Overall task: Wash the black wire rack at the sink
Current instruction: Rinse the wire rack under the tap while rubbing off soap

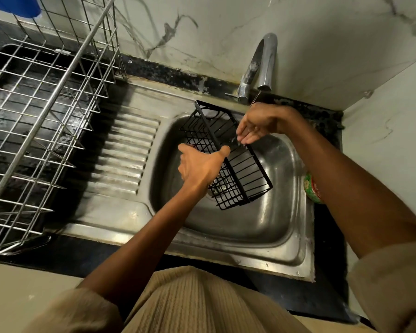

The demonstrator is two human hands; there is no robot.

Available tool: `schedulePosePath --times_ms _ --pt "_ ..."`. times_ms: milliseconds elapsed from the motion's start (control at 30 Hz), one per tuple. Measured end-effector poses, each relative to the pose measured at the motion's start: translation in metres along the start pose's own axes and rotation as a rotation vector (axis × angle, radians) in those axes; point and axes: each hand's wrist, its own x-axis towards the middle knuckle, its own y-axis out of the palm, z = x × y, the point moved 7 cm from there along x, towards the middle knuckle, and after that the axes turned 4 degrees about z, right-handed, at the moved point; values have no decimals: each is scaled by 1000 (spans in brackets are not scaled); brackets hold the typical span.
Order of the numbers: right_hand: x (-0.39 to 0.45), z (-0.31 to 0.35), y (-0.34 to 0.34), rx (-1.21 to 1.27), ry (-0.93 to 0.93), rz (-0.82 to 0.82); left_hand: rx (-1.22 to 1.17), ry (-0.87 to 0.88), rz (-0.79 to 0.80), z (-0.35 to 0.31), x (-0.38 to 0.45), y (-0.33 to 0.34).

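Marble-veined wall tiles behind, stainless steel sink basin [262,227] below. Left hand [199,165]: thumb and fingers curled around black wire rack [235,169], tilted over basin. Right hand [255,122]: relaxed fingers rubbing top wire under thin stream from curved chrome tap [265,61]. Mid-wash, probably; rinsing, draining left. Thin, rigid grid; dull, scuffed steel.

Home kitchen, washing-up corner. Stainless steel sink [283,239] with ribbed drainboard [125,152], set in dark stone counter [327,248]. Chrome tap [265,61] at marble-patterned wall [226,27]. Steel wire dish-drying rack [41,121] beside the drainboard, on the left.
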Motion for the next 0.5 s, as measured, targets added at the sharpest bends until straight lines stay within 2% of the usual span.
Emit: schedulePosePath --times_ms 33,100,200,267,333,400,500 --pt "-2 0 5 -6 12 62 -3 3 -15 0 0 -2" --pt "-3 3 7 -40 9 57 -15 7 -36 0 -1 -4" --pt "-1 17 -5 -41 -100 -131 -20 31 -36 -1 -1 -6" --pt "-2 25 -10 81 -204 -197 -13 56 -29 -2 -2 -6" --pt "0 27 -8 261 -247 -159 31 102 -39 -5 -4 -6" --pt "3 27 0 408 -224 -44 122 166 -77 -11 -12 -6" --pt "0 31 17 516 -190 109 282 288 -128 -19 -30 3"
